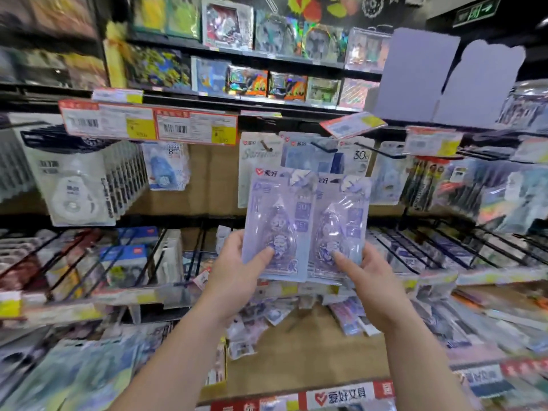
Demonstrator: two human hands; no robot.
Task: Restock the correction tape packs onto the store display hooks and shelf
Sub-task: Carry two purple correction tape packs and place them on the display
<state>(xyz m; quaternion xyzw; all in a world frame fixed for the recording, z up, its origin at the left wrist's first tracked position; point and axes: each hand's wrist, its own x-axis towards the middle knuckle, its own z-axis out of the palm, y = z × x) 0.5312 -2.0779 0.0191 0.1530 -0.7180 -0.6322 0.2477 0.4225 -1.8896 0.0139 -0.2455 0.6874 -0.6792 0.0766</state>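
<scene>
My left hand [237, 269] gripped lower edge of left correction tape pack [277, 229], thumb on front. My right hand [366, 275] gripped right pack [341, 229]. Both upright, side by side, below display hooks [324, 148].

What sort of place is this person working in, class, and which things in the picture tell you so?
Most likely a stationery aisle in a shop. Barcoded price tags hang above the goods, metal display hooks carry carded items, and each hand, left hand and right hand, holds a purple correction tape pack.
</scene>
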